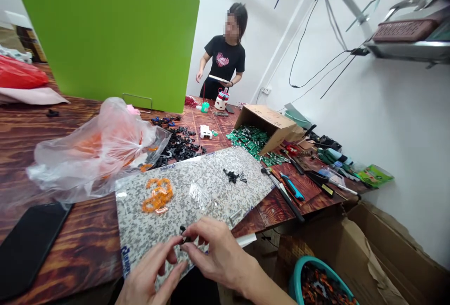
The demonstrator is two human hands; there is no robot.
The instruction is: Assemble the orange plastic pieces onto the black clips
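Observation:
Between my left hand (151,272) and my right hand (218,253), fingertips pinch a small black plastic part (184,235), with both hands holding it. They are above the near edge of a speckled grey stone-pattern board (211,197). On that board lie linked orange plastic pieces (158,195) and, farther off, a few black parts (231,176). A crumpled clear plastic bag (98,155) with orange contents rests to the left of the board. A black phone (30,248) lies face down or dark on the wooden table (21,173), left of my left hand.
A co-worker (225,56) stands at the far table end holding a flat white item. A heap of black parts (179,148) lies behind the board. A tipped cardboard box (267,126) spills green items. Hand tools (291,187) lie to the right. A teal basin (311,281) of parts sits below right.

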